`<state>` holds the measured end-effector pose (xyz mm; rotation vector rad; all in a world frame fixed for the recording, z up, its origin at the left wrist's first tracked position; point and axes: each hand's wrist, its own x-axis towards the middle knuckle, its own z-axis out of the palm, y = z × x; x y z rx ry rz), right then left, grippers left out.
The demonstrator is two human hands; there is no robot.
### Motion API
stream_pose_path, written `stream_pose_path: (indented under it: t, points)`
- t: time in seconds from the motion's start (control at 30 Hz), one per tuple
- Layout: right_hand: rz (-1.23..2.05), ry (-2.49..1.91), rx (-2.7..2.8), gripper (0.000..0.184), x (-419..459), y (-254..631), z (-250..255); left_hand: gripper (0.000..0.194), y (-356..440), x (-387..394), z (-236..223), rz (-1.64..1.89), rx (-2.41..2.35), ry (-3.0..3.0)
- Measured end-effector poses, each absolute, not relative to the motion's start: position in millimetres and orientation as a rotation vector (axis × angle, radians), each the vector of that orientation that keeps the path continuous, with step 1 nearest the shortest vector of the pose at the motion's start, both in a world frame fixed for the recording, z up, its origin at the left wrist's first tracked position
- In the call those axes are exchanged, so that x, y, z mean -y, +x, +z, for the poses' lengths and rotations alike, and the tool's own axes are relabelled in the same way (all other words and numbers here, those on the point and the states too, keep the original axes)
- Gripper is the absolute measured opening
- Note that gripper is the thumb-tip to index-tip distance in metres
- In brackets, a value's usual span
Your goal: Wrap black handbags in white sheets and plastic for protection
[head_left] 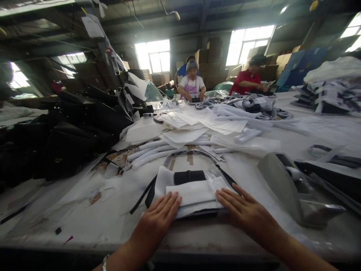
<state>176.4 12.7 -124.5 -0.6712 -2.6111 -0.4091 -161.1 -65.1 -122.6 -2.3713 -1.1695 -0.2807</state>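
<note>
In front of me lies a black bag (189,177) with white foam sheet (194,192) folded over much of it. Its wrapped handle (194,152) arches away from me on the table. My left hand (163,210) rests flat on the left side of the white sheet, fingers stretched out. On the right side, my right hand (239,205) presses with extended fingers on the sheet's edge. Clear plastic film (214,177) shows near the bag's right part. A black strap (143,195) sticks out to the left.
A grey tape dispenser (284,188) stands to the right. Black bags (73,139) are heaped at left. White sheets (183,131) and white tubes (152,152) lie beyond the bag. Two people (193,82) (248,81) work across the table (113,222), with another partly hidden behind.
</note>
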Motion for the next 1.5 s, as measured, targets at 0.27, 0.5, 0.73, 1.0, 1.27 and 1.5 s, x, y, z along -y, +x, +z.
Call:
stream_pose_path:
  t: [0.27,0.5,0.73,1.0,1.27,1.5]
  points:
    - [0.276,-1.094,2.116,0.029,39.4,157.0,-131.8,0.057,-139.8,60.7,-136.5,-0.466,1.247,-2.31]
    - [2.016,-1.022,0.939,0.035,68.6,86.7,-139.9,0.052,-144.8,58.8,-138.9,-0.434,1.251,-2.369]
    - [1.958,-0.842,0.558,0.023,66.0,43.4,-137.9,0.049,-153.3,54.1,-132.5,-0.447,1.152,-2.346]
    - [1.768,-0.851,0.792,0.023,63.6,40.7,-111.5,0.06,-155.3,44.8,-124.4,-0.546,1.202,-2.219]
    - [0.62,-1.284,1.959,0.027,65.3,163.3,-105.6,0.061,-146.0,43.2,-140.8,-0.513,1.237,-2.246]
    - [0.184,-1.573,2.14,0.035,70.2,276.8,-127.9,0.056,-144.6,40.8,-139.0,-0.57,1.291,-2.232]
